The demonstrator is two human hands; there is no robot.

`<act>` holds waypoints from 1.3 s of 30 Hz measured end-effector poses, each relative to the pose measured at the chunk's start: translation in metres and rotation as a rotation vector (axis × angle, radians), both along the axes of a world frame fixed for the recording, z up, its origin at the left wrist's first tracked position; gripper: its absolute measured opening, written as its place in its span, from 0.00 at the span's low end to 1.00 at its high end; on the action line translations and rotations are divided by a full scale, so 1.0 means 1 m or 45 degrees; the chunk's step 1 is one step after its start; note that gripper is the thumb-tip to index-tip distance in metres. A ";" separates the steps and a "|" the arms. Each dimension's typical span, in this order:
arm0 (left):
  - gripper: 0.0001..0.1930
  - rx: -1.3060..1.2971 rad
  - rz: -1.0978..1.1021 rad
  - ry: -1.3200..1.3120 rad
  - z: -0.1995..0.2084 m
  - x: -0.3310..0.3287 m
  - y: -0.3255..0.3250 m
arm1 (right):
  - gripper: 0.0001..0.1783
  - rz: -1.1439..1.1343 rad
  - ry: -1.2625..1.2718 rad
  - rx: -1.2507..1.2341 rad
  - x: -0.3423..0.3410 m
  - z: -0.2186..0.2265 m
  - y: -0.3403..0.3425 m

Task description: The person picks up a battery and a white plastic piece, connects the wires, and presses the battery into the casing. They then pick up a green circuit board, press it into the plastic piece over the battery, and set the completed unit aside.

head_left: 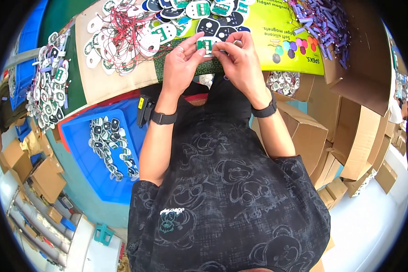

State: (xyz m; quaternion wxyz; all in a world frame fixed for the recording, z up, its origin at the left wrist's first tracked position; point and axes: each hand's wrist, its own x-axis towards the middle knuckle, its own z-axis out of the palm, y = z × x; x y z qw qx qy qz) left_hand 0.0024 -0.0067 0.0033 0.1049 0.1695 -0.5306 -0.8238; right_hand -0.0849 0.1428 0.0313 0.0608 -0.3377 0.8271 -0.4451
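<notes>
At the table's near edge, a small white casing with a green circuit board point(204, 45) is held up between my hands. My left hand point(181, 65) grips its left side with thumb and fingers. My right hand point(241, 62) pinches at its right edge, thumb and forefinger together; any small part between those fingertips is hidden. Just beyond lie several black and white casings point(209, 26), some with green boards showing. Left of them, white ring-shaped parts point(93, 59) lie among a tangle of red and black wires point(127, 27).
A blue bin point(79, 149) with casings stands low at left. Purple cylindrical parts with leads point(324, 27) fill a cardboard box at far right. A lime-green printed sheet point(276, 54) covers part of the table. Cardboard boxes point(299, 131) crowd my right side.
</notes>
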 end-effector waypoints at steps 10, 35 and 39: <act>0.22 0.019 -0.015 -0.028 -0.002 -0.001 -0.003 | 0.08 0.104 0.220 0.063 -0.010 0.000 -0.004; 0.20 -0.021 0.008 -0.046 -0.003 -0.004 0.000 | 0.09 0.146 0.165 -0.012 -0.013 -0.009 -0.008; 0.20 -0.017 -0.018 -0.044 -0.003 -0.005 -0.003 | 0.07 0.140 0.230 -0.014 -0.012 -0.001 -0.011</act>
